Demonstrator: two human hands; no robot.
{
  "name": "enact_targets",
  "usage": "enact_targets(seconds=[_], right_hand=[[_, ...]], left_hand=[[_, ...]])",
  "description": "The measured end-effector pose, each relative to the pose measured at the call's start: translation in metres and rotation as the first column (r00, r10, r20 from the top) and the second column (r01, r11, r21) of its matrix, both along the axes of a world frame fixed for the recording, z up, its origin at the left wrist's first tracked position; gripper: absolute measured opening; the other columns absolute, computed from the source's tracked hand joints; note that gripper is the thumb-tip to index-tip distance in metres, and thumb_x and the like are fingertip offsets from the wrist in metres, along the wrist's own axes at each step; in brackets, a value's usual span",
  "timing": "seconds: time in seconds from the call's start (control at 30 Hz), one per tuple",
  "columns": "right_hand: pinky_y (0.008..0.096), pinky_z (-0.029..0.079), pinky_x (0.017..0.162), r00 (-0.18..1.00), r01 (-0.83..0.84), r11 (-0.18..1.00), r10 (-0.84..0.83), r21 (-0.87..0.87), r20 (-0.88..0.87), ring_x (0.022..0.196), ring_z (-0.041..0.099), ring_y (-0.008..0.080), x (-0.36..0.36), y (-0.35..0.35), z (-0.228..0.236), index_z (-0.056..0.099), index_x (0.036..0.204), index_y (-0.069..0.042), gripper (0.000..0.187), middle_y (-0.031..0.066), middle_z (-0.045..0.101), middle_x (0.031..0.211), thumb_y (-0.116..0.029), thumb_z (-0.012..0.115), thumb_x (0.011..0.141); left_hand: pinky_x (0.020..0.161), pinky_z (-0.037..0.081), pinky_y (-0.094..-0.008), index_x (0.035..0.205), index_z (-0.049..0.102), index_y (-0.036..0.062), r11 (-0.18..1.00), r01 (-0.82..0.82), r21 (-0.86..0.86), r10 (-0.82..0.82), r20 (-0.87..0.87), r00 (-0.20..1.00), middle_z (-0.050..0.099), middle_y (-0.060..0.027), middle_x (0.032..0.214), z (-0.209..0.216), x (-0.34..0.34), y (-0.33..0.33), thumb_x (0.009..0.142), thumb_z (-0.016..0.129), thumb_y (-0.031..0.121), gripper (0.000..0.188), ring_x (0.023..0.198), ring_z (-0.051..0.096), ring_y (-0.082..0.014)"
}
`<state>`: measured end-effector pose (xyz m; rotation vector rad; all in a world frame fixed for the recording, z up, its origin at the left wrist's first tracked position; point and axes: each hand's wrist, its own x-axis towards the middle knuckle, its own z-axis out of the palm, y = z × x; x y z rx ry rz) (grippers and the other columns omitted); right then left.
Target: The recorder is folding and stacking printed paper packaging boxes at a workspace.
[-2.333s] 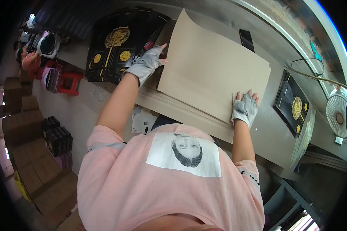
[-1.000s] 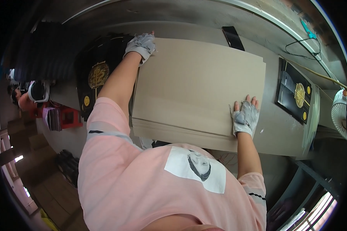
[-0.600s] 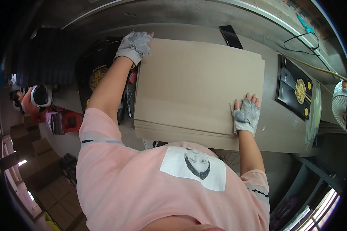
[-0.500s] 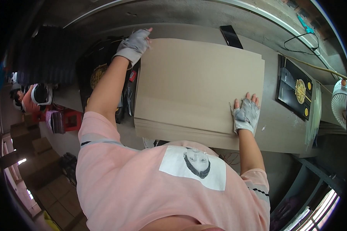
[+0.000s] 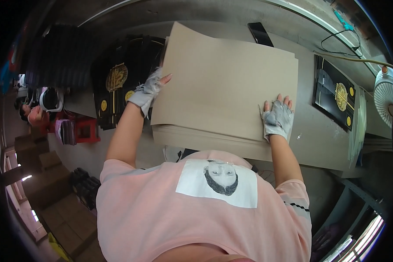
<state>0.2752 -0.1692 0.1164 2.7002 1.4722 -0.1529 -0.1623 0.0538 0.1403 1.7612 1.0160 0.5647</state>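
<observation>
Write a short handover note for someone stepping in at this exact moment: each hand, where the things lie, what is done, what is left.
Left hand: gloved, at the left edge of the top cardboard sheet, that edge lifted off the stack.
Right hand: gloved, flat on the sheet's near right corner, pinning it.
Cardboard stack lies on the table; black gold-printed boards sit left of it, another right.
Done: sheet partly lifted.
Left: sheet not yet off the stack.

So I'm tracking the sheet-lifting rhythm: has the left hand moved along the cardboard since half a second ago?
Yes. The left hand slid from the top cardboard sheet's far corner toward the person, down its left edge.
</observation>
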Motion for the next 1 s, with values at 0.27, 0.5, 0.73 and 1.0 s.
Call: enact_targets(seconds=[0.27, 0.5, 0.73, 1.0], right_hand=[[0.0548, 0.027, 0.122, 1.000, -0.002, 1.000, 0.002, 0.015, -0.004, 0.155, 0.030, 0.0383, -0.003, 0.000, 0.000, 0.045, 0.156, -0.009, 0.073, 0.0226, 0.036, 0.165, -0.056, 0.050, 0.100], [0.0546, 0.027, 0.123, 1.000, -0.015, 1.000, 0.015, 0.015, 0.005, 0.155, 0.030, 0.0380, -0.001, -0.002, -0.007, 0.044, 0.157, -0.010, 0.074, 0.0220, 0.035, 0.165, -0.057, 0.049, 0.100], [0.0538, 0.025, 0.124, 1.000, -0.023, 1.000, 0.023, 0.008, 0.012, 0.156, 0.028, 0.0373, 0.002, -0.001, -0.006, 0.043, 0.158, -0.011, 0.074, 0.0215, 0.035, 0.165, -0.059, 0.047, 0.100], [0.0536, 0.027, 0.122, 0.999, -0.033, 0.999, 0.033, 0.001, 0.043, 0.155, 0.030, 0.0377, 0.005, 0.002, -0.017, 0.042, 0.158, -0.011, 0.076, 0.0215, 0.035, 0.165, -0.060, 0.046, 0.100]], left_hand=[[0.127, 0.021, -0.0518, 0.167, 0.019, 0.0150, 0.888, 0.300, 0.348, -0.068, -0.545, 0.835, 0.014, -0.0217, 0.172, 0.013, 0.108, -0.061, 0.107, 0.048, 0.047, 0.074, 0.157, 0.018, -0.0442], [0.127, 0.023, -0.0468, 0.165, 0.030, 0.0175, 0.871, 0.404, 0.281, -0.212, -0.526, 0.823, 0.023, -0.0175, 0.171, 0.028, 0.113, -0.053, 0.104, 0.054, 0.039, 0.069, 0.156, 0.027, -0.0400], [0.124, 0.029, -0.0414, 0.154, 0.050, 0.0096, 0.817, 0.312, 0.484, -0.057, -0.470, 0.881, 0.040, -0.0168, 0.164, -0.006, 0.100, -0.049, 0.101, 0.061, 0.036, 0.060, 0.153, 0.035, -0.0304], [0.122, 0.031, -0.0493, 0.157, 0.046, 0.0196, 0.743, 0.267, 0.614, 0.225, -0.604, 0.764, 0.035, -0.0163, 0.166, -0.020, 0.142, -0.069, 0.095, 0.064, 0.050, 0.071, 0.154, 0.030, -0.0383]])
